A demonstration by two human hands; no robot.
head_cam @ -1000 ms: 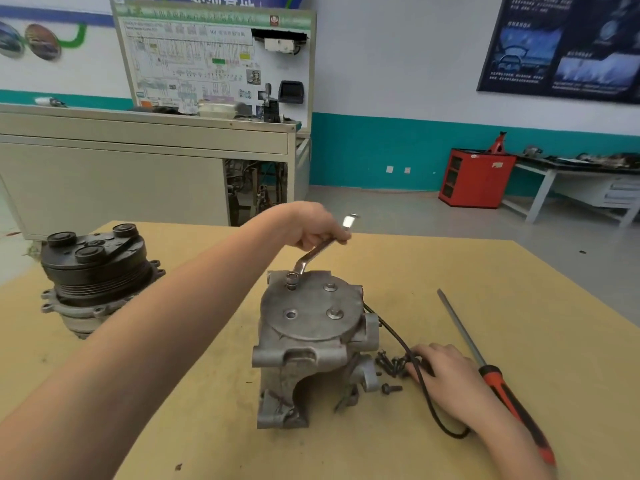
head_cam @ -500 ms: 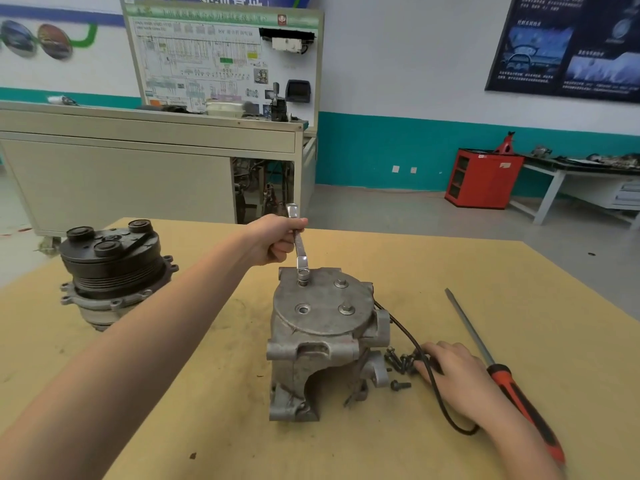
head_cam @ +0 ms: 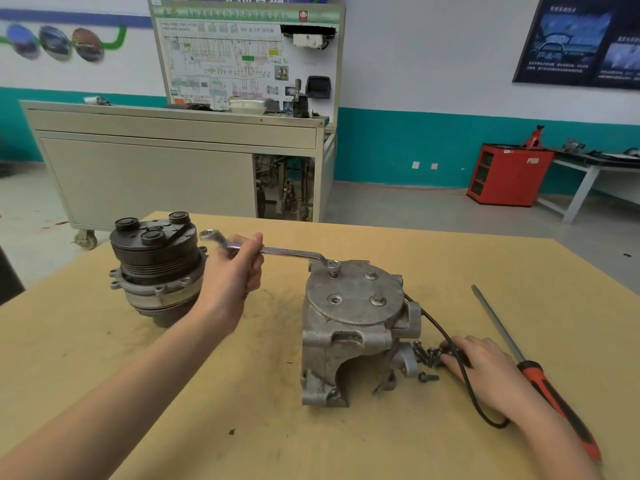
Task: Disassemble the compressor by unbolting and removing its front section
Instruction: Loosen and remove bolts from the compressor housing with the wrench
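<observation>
We see the compressor body [head_cam: 353,327] standing upright near the middle of the yellow table [head_cam: 311,445], its round end plate facing up. The left hand [head_cam: 235,268] lies to the left of the body and apart from it, its fingers curled round the shank of a double-ended ring wrench [head_cam: 277,251]. The wrench runs roughly level from the hand to the body. Its far ring sits over the bolt [head_cam: 334,266] at the rear left of the end plate, and its free end juts out past the hand to the left. Two further hex bolts [head_cam: 370,275] remain seated in the plate, beside one empty hole [head_cam: 335,300].

The right hand [head_cam: 485,368] rests palm down on the table to the right of the body's base, its fingers relaxed and gripping nothing. Its fingertips lie across a black cable [head_cam: 476,403] that loops from the body out over the table. Just beyond the fingertips, between the hand and the body, we note a cluster of loose bolts [head_cam: 426,355].

A screwdriver [head_cam: 540,382] with a red and black handle lies on the table just right of the right hand, its blade pointing away from us. A black pulley assembly [head_cam: 156,268] stands at the left of the table, behind the left hand and well apart from the body.
</observation>
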